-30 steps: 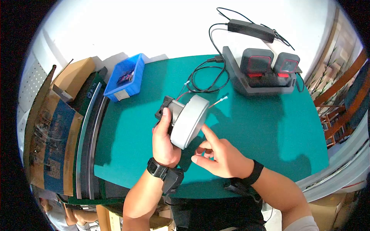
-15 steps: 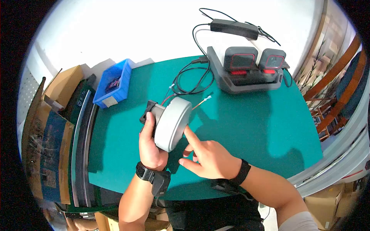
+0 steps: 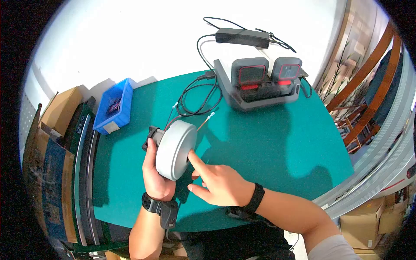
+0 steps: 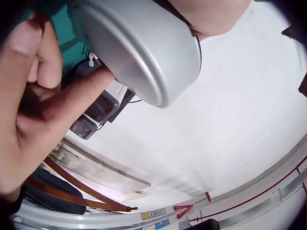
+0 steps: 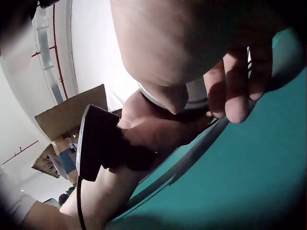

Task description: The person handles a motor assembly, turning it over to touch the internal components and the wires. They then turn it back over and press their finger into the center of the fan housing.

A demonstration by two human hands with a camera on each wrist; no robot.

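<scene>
The round grey motor unit point(image 3: 174, 149) is held up above the green table point(image 3: 277, 143), tipped so its flat face looks toward the person and to the right; its axis runs from that face back and left to a black bracket point(image 3: 150, 134) on the far end. In the head view, the left hand point(image 3: 157, 173) wraps the motor unit from below and behind, thumb lying up along the bracket side. The right hand point(image 3: 219, 184) is just right of the motor unit, forefinger stretched out with its tip on the lower edge of the flat face, the other fingers curled in. Red and black leads point(image 3: 190, 119) trail from the motor unit toward the coiled black cable point(image 3: 197, 97). Beyond the motor unit stands a grey charging dock point(image 3: 260, 82); left of it, a blue bin point(image 3: 113, 106).

From the left wrist, the motor unit point(image 4: 144, 48) fills the top, and a straight fingertip of the right hand point(image 4: 36, 115) meets its rim from the left.

From the right wrist, the right hand point(image 5: 192, 52) is close and blurred; the left hand's wrist device point(image 5: 98, 141) shows below it. The motor unit is barely visible here.
</scene>
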